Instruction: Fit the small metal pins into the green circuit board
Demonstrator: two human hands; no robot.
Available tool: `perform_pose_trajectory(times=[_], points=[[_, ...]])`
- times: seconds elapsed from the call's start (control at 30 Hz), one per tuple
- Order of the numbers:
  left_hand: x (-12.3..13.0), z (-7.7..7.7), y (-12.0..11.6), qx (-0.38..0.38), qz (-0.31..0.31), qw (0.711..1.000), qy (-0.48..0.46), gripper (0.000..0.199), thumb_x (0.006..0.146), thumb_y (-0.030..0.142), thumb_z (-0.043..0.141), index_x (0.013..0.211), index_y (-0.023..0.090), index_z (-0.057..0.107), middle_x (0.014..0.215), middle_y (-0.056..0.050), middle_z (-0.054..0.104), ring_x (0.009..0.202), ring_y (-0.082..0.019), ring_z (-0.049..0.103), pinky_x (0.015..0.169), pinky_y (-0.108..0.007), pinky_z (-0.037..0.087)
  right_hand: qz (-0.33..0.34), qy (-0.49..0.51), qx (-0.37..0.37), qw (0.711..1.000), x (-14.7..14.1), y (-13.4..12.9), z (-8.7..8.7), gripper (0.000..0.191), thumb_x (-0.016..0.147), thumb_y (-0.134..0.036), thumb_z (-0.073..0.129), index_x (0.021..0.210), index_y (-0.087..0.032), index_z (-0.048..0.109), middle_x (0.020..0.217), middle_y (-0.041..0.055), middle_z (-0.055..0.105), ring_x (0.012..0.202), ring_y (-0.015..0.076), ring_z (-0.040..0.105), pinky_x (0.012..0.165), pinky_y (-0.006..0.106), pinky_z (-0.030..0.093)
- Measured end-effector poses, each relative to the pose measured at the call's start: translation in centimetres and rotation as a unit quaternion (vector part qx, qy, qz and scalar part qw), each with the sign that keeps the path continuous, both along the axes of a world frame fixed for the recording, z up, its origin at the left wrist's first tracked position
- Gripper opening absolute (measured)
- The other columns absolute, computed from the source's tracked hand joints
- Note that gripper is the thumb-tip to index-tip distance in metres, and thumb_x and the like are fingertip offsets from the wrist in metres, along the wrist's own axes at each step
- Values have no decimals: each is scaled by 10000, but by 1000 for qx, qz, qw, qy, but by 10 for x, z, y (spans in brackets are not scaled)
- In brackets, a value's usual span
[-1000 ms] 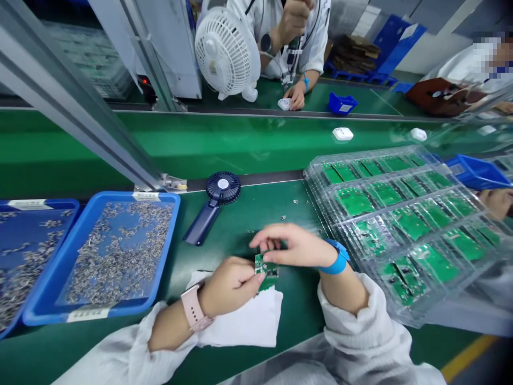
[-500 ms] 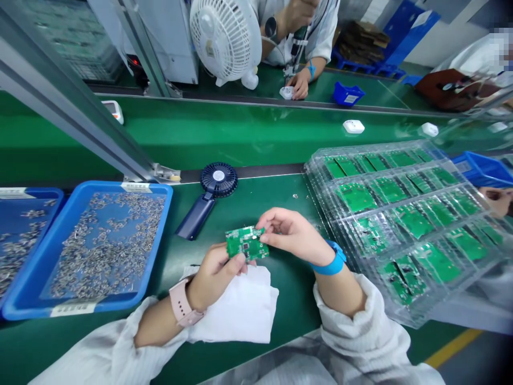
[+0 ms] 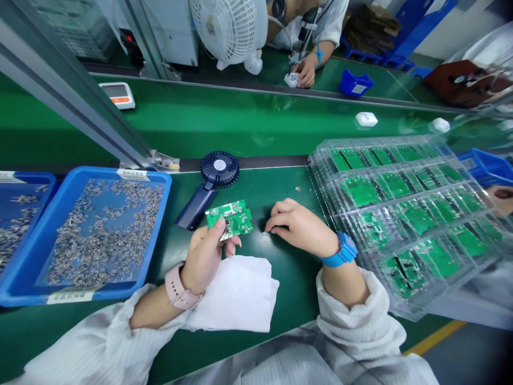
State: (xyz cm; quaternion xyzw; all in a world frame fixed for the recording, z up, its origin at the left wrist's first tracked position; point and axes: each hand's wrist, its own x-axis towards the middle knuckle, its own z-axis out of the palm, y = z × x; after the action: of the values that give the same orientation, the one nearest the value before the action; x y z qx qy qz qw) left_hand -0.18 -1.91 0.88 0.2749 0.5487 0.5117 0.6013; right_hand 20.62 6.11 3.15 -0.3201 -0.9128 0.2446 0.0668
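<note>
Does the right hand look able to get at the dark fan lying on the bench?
Probably yes: nothing seems to stand between the right hand and the round head of the dark fan. The circuit board, held in the left hand, appears close to the fan's handle.

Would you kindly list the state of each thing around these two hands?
Circuit board: held in left hand
Right hand: at the bench, grip unclear
Blue trays: open, holding metal parts
Clear trays: stacked, holding green boards
Handheld fan: lying down
White cloth: lying flat
</note>
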Motion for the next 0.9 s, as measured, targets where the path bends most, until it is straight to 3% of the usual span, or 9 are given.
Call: perform_pose_trajectory(times=[0.2, 0.43, 0.63, 0.8, 0.9], points=[[-1, -6, 1, 15, -13, 1000, -11, 438, 795, 533, 588, 598, 143, 600, 547, -52, 634, 440, -110, 498, 432, -251, 406, -27, -43, 92, 994, 9, -26, -6, 274, 928, -163, 521, 1037, -286, 739, 936, 63, 627, 885, 187, 504, 809, 348, 422], [-2, -12, 0, 25, -8, 999, -44, 408, 825, 489, 604, 633, 130, 629, 562, -46, 649, 460, -106, 519, 438, -232, 416, -42, -108, 193, 974, 43, -110, -13, 340, 910, -189, 527, 1234, -200, 631, 1181, 103, 660, 1089, 279, 533, 870, 447, 443], [-2, -11, -2, 24, -9, 999, -45, 406, 816, 489, 631, 634, 125, 635, 557, -42, 651, 462, -104, 523, 446, -228, 422, -33, -63, 248, 966, 88, -174, -18, 293, 916, -307, 577, 1168, -186, 665, 1052, 51, 745, 970, 233, 652, 827, 416, 490], [-1, -10, -1, 30, -11, 998, -46, 395, 795, 490, 661, 646, 125, 643, 571, -39, 656, 470, -106, 526, 446, -226, 424, -15, -60, 294, 954, 110, -193, -32, 331, 968, -133, 406, 1119, -210, 689, 1078, 14, 746, 1015, 178, 655, 836, 379, 508], [-1, -10, -1, 33, -10, 998, -48, 389, 799, 489, 659, 650, 130, 645, 579, -37, 659, 472, -105, 524, 445, -225, 421, 9, -30, 332, 943, 117, -199, -41, 372, 975, -108, 351, 1054, -148, 713, 1037, 41, 753, 993, 175, 654, 807, 365, 508]])
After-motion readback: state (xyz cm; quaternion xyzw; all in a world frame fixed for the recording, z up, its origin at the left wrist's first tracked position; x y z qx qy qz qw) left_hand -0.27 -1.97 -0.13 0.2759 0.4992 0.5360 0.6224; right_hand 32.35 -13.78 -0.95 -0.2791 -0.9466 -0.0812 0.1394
